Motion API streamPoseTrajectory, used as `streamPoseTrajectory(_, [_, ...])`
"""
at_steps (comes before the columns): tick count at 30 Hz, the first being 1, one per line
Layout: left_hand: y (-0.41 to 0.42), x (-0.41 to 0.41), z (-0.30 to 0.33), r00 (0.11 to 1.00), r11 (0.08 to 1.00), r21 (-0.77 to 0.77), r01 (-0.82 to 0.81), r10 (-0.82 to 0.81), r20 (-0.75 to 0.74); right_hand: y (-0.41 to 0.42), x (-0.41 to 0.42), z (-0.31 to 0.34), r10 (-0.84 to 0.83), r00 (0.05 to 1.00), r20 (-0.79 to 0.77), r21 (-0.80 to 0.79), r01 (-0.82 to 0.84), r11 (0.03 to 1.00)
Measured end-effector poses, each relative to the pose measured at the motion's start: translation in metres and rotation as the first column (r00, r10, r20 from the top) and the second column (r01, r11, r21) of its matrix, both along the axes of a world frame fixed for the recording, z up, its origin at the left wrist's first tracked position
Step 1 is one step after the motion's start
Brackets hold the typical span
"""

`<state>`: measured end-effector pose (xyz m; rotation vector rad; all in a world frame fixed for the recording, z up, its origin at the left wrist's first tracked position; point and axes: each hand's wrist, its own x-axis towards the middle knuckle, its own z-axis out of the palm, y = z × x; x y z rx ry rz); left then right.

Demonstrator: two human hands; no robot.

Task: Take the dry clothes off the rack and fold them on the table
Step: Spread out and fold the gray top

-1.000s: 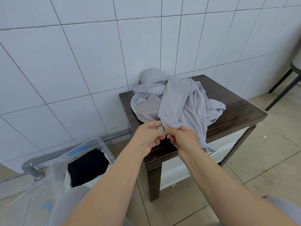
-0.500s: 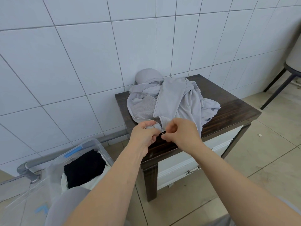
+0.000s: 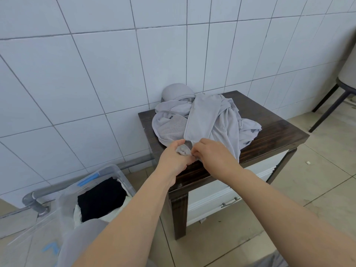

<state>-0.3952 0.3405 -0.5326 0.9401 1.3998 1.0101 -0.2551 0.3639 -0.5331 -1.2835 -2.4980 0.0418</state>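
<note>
A white tiled wall [image 3: 96, 74] rises just behind the dark wooden table [image 3: 279, 132], whose far edge meets it; to the right of the fingers the tabletop lies bare up to its right edge, with open floor beyond. A crumpled pale grey garment [image 3: 208, 120] is heaped on the table, beyond the fingers, one fold hanging over the near edge. Left of and below the hands stands a clear plastic bin [image 3: 107, 174] holding black cloth [image 3: 102, 197]. The left hand [image 3: 173, 158] grips the garment's near hem, fingers curled round it; the right hand [image 3: 213, 157] pinches the same hem, touching the left. Compared with a second ago, the right hand's fingers now cover the small zip pull.
</note>
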Motion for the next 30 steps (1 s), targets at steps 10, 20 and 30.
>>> streamPoseTrajectory(10, [0.010,0.001,0.022,0.999,1.000,0.021,0.006,-0.005,-0.045,0.004,-0.012,0.016,-0.186,0.981,0.048,0.188,0.174,0.967])
streamPoseTrajectory(20, [0.010,0.012,0.014,0.995,0.996,0.067,-0.061,0.066,-0.074,0.008,-0.008,0.014,-0.279,0.960,0.001,-0.098,0.277,0.956])
streamPoseTrajectory(30, [-0.005,0.006,0.037,0.973,0.991,0.034,0.132,-0.123,-0.195,0.041,0.008,0.037,-0.444,0.894,-0.064,0.139,0.448,0.883])
